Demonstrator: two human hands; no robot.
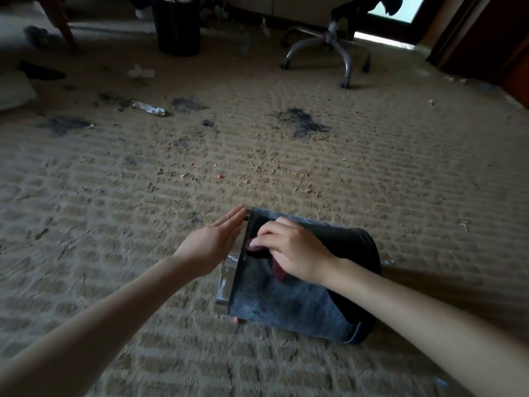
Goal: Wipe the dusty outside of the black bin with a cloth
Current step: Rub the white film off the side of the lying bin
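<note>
The black bin [300, 305] lies on its side on the carpet, its silver rim [229, 279] facing left. Grey dust covers most of its upper side, and a darker, glossy patch sits just under my right hand. My left hand [211, 245] rests flat against the rim end with straight fingers and holds nothing. My right hand [289, 253] presses down on top of the bin with curled fingers. A small pinkish cloth [279, 273] peeks out from beneath the palm and fingertips, and most of it is hidden.
Beige carpet [372, 173] with dark dirt patches [303, 121], red crumbs and white litter [150, 108]. A second black bin [176, 27] stands at the back. An office chair base [323, 44] is at the back right, and a dark wooden door [486, 38] stands at the far right.
</note>
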